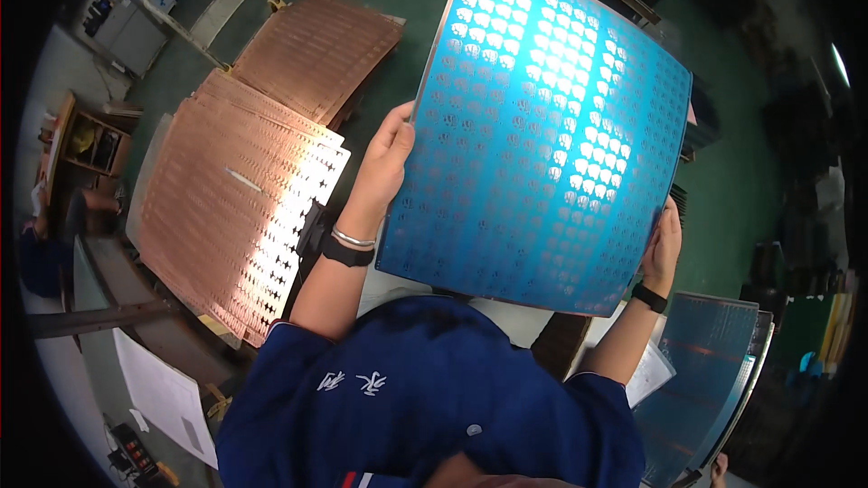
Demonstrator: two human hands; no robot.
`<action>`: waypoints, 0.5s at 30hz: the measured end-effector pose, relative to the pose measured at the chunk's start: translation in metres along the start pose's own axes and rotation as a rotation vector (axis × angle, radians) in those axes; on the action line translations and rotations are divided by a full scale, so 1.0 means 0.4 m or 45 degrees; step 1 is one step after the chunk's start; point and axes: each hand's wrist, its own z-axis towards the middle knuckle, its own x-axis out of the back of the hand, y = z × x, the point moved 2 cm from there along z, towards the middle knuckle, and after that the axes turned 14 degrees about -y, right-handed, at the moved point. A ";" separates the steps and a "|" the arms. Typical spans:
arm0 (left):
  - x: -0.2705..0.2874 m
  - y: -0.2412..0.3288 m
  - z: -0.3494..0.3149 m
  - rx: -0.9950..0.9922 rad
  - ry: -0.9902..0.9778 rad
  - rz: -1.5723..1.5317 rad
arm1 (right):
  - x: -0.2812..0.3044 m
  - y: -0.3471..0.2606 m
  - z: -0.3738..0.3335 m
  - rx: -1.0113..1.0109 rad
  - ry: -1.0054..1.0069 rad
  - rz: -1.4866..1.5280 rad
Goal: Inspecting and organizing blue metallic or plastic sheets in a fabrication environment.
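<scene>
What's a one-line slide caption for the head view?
Left hand and right hand hold a blue patterned rectangular panel by opposite edges, copper-coloured patterned sheets stacked at left.

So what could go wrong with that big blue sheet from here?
The blue sheet is held at its side edges by the bare left hand and right hand, so it might slip, or an edge might nick the skin. The metal bangle worn just behind the left hand looks near the sheet and could scratch it if they touched.

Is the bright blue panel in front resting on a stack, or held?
Held: the left hand and right hand grip the bright blue panel at opposite edges.
</scene>
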 end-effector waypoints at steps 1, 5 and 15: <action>-0.005 0.004 0.000 -0.033 0.017 0.056 | 0.003 -0.009 0.008 0.009 0.034 -0.007; -0.003 -0.006 -0.002 -0.132 -0.006 0.148 | -0.035 -0.064 0.021 0.154 0.038 -0.050; -0.022 -0.022 0.042 -0.304 -0.013 0.187 | -0.019 0.019 0.078 -0.266 0.035 0.975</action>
